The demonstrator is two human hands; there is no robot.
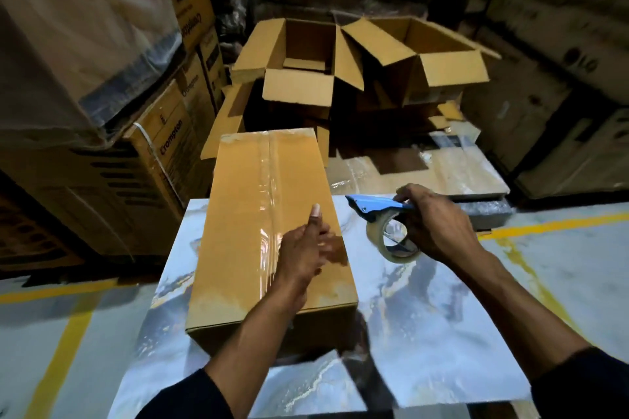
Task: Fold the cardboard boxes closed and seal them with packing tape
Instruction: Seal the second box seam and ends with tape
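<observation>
- One view only, the head camera, so every entry below comes from it.
- Closed cardboard box (269, 235) lies centre frame on a marbled slab (425, 316); its long axis runs from the bottom of the frame up toward the top, tilted slightly right at the far end.
- A strip of clear tape (270, 201) runs along that axis down the middle seam; it reaches the far edge, and I judge this top seam sealed.
- Left hand (308, 250) rests on the box top at the near half of the tape line, thumb raised, fingers blurred. It looks relaxed and grasps nothing that I can make out.
- Right hand (430, 223) is clenched around the blue tape dispenser (381, 211), held off the box to the right of centre, above the slab; the roll (391, 241) hangs below it and the blade end points left toward the box.
- Key relation: the box lies left of the dispenser, the seam perpendicular to the blade's pointing direction. The left hand is nearer the box, the right well clear of it.
- Two open boxes (306, 61) (425, 58) sit in the upper centre, flaps up, not yet folded; I judge these come next.
- Hidden: the box's near end face is in shadow, so whether tape wraps over it I cannot tell. Left fingertips are motion-blurred. Forearms are cut off at the bottom edge.
</observation>
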